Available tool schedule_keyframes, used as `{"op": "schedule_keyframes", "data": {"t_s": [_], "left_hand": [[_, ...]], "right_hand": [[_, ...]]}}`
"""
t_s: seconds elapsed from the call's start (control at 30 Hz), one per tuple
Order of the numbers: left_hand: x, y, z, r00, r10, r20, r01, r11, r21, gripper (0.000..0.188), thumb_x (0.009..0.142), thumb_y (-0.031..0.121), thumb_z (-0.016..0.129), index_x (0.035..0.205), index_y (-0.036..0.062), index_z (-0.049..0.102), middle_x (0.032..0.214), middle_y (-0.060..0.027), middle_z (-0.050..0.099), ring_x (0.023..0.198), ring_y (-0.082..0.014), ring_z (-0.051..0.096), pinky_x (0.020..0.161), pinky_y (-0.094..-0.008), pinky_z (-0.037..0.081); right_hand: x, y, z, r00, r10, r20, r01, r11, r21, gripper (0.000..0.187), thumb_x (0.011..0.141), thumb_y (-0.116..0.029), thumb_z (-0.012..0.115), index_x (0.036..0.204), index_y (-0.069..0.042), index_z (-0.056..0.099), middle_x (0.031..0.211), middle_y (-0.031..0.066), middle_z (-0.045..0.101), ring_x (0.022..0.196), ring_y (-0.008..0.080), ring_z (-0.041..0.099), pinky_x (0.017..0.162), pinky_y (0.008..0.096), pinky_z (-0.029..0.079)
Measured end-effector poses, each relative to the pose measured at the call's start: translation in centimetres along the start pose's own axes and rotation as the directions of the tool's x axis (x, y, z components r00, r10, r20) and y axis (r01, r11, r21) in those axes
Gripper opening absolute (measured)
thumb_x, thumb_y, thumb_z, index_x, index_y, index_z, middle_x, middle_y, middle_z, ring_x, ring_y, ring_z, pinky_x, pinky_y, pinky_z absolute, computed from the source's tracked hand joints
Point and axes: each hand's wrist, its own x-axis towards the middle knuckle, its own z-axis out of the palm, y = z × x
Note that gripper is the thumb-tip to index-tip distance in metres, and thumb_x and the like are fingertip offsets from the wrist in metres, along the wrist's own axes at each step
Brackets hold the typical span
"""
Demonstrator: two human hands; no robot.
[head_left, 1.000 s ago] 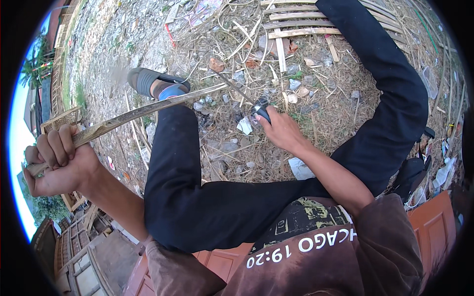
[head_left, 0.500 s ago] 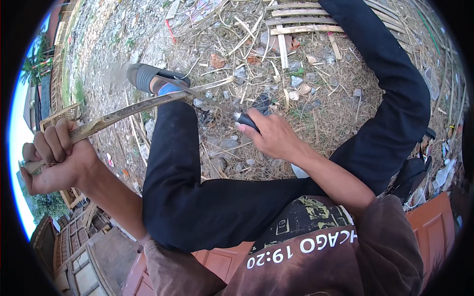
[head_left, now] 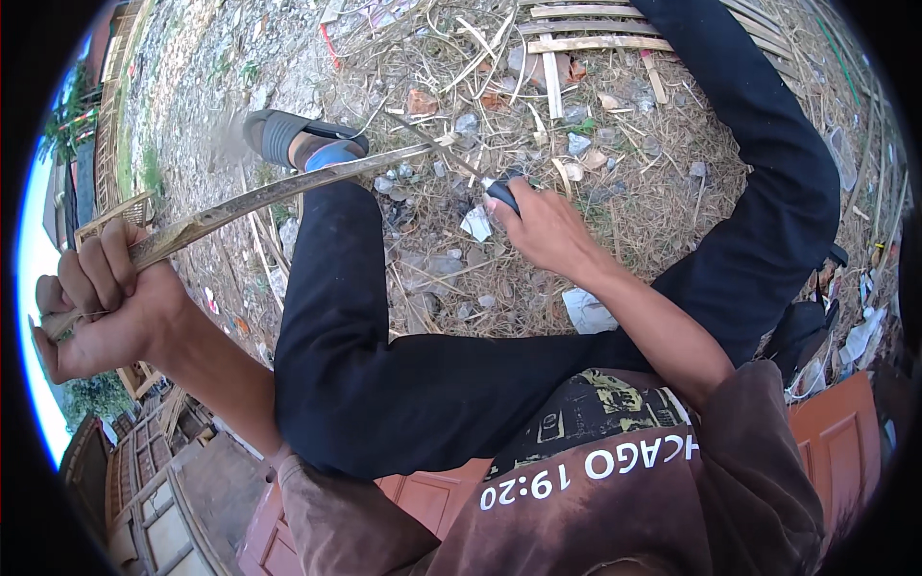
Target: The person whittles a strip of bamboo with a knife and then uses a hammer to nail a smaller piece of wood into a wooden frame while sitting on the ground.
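My left hand (head_left: pixel 110 302) is closed in a fist around the near end of a long split-bamboo strip (head_left: pixel 259 201). The strip slants up to the right, passing over my left knee and close to my sandaled foot. In my right hand (head_left: pixel 549 228) is a black-handled knife (head_left: pixel 501 196), gripped with the fingers wrapped round it. Its thin blade points up and to the left and crosses the strip near its far tip. Whether the edge touches the bamboo there, I cannot tell.
A grid of bamboo slats (head_left: pixel 595 43) lies on the ground near my right leg. Dry shavings, stones, brick pieces (head_left: pixel 421 102) and a scrap of white paper (head_left: pixel 588 312) are scattered about. I sit on a reddish-brown panelled board (head_left: pixel 834 437).
My right hand and the knife have moved right and farther out, bringing the blade from the strip's middle part to near its far tip. The left hand has barely shifted.
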Motion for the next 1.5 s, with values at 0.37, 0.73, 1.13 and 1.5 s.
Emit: {"op": "schedule_keyframes", "data": {"t_s": [0.37,0.73,1.13,1.5], "left_hand": [[-0.3,0.2,1.4,0.998,-0.036,0.060,0.038,0.999,-0.030,0.039,0.080,0.041,0.051,0.058,0.0204,0.027,0.045,0.0065,0.023,0.037,-0.0058,0.015,0.041,-0.0241,0.015],[-0.9,0.4,2.0,1.000,0.000,0.015,0.000,0.999,0.046,0.036,0.082,0.040,0.050,0.060,0.0206,0.028,0.045,0.0063,0.023,0.039,-0.0065,0.017,0.044,-0.0246,0.017],[-0.4,-0.3,2.0,0.997,-0.036,0.070,0.038,0.999,-0.027,0.039,0.081,0.041,0.051,0.059,0.0207,0.027,0.045,0.0071,0.023,0.038,-0.0054,0.015,0.042,-0.0230,0.015],[-1.1,-0.1,1.9,0.999,-0.036,-0.007,0.037,0.998,0.042,0.040,0.081,0.041,0.051,0.058,0.0212,0.024,0.045,0.0073,0.022,0.038,-0.0054,0.015,0.042,-0.0230,0.015]], "right_hand": [[0.2,1.9,1.2,0.980,0.186,0.078,-0.188,0.982,0.028,0.045,0.099,-0.040,0.046,0.099,0.004,0.056,0.077,0.0259,0.065,0.078,0.0436,0.065,0.073,0.0523,0.049],[1.6,3.4,1.6,0.993,0.117,-0.021,-0.117,0.993,0.012,0.041,0.100,-0.039,0.043,0.102,0.001,0.053,0.071,0.0248,0.063,0.072,0.0457,0.063,0.069,0.0535,0.048],[0.5,2.9,3.5,0.987,0.163,-0.004,-0.155,0.944,0.292,0.041,0.101,-0.040,0.043,0.095,-0.001,0.051,0.070,0.0206,0.061,0.059,0.0382,0.061,0.055,0.0452,0.045],[0.4,3.4,2.9,0.989,0.150,-0.006,-0.150,0.989,0.013,0.040,0.100,-0.035,0.045,0.099,0.004,0.053,0.074,0.0269,0.065,0.071,0.0449,0.065,0.066,0.0533,0.050]]}}
